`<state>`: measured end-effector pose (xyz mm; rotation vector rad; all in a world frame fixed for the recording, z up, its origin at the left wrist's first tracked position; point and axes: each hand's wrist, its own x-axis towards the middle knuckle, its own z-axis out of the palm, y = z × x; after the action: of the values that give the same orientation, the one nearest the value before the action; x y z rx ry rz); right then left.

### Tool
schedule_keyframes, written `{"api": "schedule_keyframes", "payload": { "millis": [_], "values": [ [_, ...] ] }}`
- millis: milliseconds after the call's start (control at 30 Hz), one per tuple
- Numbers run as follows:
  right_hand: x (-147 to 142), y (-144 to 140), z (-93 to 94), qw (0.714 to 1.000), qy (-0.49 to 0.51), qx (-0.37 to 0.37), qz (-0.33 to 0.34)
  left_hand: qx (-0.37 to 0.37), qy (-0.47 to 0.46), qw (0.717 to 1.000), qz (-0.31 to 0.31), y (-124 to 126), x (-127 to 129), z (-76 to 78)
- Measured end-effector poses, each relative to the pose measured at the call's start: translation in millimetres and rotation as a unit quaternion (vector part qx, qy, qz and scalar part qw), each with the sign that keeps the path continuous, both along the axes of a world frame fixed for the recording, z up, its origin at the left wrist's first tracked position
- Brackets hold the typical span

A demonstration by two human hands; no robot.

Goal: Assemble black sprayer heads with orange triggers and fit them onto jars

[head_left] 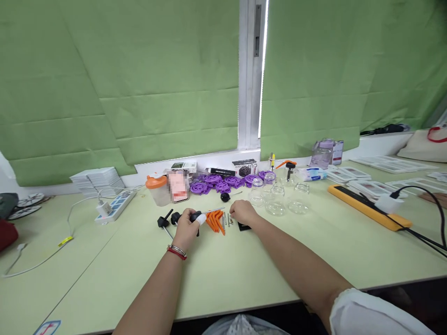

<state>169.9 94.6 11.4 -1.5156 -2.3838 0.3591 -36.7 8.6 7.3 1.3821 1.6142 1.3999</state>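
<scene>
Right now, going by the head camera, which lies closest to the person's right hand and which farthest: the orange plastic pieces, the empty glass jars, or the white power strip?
From the right hand:
1. Orange plastic pieces, just to its left, between the two hands.
2. Glass jars, a little to its right and farther back.
3. White power strip, far off to the left, beyond the left hand.

Clear glass jars (279, 197), glossy purple plastic gears (213, 183), matt green table (244, 274).
</scene>
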Motion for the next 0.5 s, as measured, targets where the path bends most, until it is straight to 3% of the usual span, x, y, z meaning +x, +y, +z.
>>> {"api": "schedule_keyframes", "payload": {
  "millis": [267, 500],
  "values": [
    [-4.6, -3.6, -0.9, 1.000, -0.024, 0.007, -0.011, 0.006, 0.041, 0.999, -0.022, -0.7, -0.8, -4.3],
    [4.7, -5.1, 8.6, 0.998, 0.049, 0.019, -0.025, -0.014, 0.021, 0.998, -0.064, -6.5, 2.4, 1.2]
  ]
}}
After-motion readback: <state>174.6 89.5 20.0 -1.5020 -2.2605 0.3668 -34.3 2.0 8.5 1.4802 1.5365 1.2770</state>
